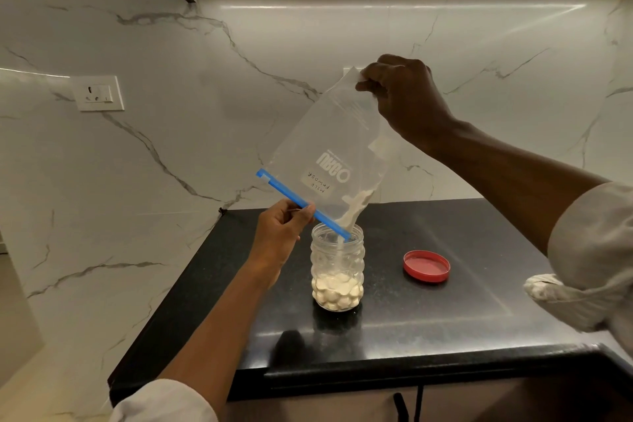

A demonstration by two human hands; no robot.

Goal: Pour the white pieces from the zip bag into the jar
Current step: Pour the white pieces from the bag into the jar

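On the far left, one wall socket (97, 93) sits on the marble wall, away from the work. Next comes the left hand (281, 229). It pinches the blue zip strip (301, 204) at the low end of the one zip bag (330, 154), probably to keep the mouth steady and aimed at the jar. The bag is tipped so its open corner points down, just above the one clear jar (337, 267). That lets the white stuff (356, 205) slide down to the corner and fall in as a thin stream. The jar stands upright on the black desk (479, 315), right under the bag, so little should spill. A layer of white pieces (337, 289) already fills its bottom part, too many to count. There is still some left in the bag, so I think the pour is partly done. To the right lies one red lid (426, 265), set apart so the jar stays open. Highest up, the right hand (400, 96) grips the bag's top corner and holds it up high so everything runs downhill. Two hands are at work.
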